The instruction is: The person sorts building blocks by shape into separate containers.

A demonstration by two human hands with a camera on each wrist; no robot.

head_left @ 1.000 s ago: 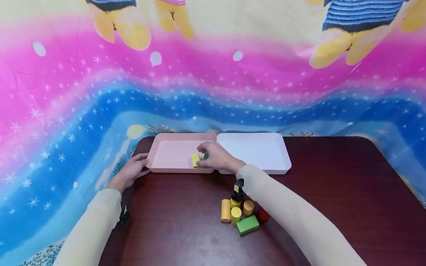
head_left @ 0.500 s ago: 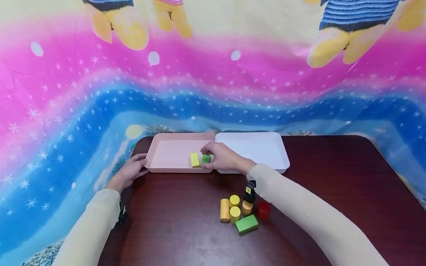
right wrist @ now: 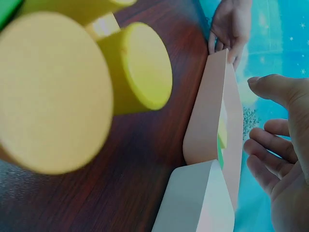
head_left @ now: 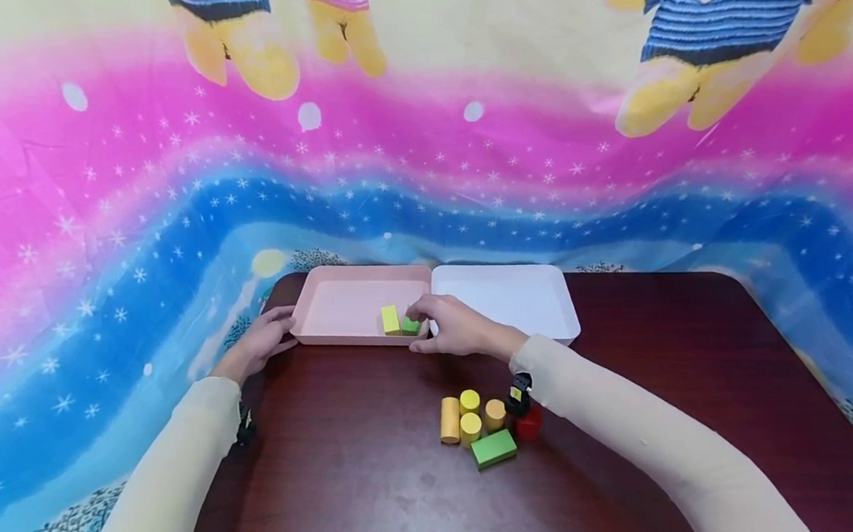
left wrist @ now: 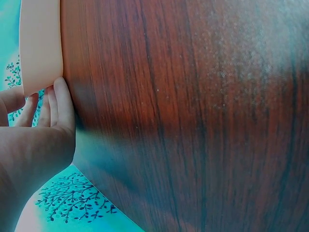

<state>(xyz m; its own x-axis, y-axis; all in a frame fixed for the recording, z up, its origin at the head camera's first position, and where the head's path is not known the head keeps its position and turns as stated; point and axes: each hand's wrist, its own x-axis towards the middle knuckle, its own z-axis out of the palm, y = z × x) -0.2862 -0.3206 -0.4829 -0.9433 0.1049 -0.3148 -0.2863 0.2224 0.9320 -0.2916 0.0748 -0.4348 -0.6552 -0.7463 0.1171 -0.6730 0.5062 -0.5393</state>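
My right hand (head_left: 455, 324) is over the near right corner of the pink tray (head_left: 347, 301); its fingers and thumb are apart, with nothing gripped, as the right wrist view shows. Just by its fingertips a small green block (head_left: 409, 327) lies inside the tray, beside a yellow block (head_left: 390, 321). My left hand (head_left: 263, 339) rests against the tray's left end. In the left wrist view its extended fingers (left wrist: 64, 101) touch the end wall, and the thumb lies near the rim.
A white tray (head_left: 507, 297) adjoins the pink one on the right. Nearer on the dark wooden table (head_left: 339, 490) stand two yellow cylinders (head_left: 471, 429), an orange cylinder (head_left: 494, 414), a lying orange cylinder (head_left: 449, 420), a green block (head_left: 494, 448) and a red block (head_left: 528, 425).
The right hand has let go of the green block next to the yellow one in the pink tray and drawn back slightly right and nearer. The left hand has stayed in place.
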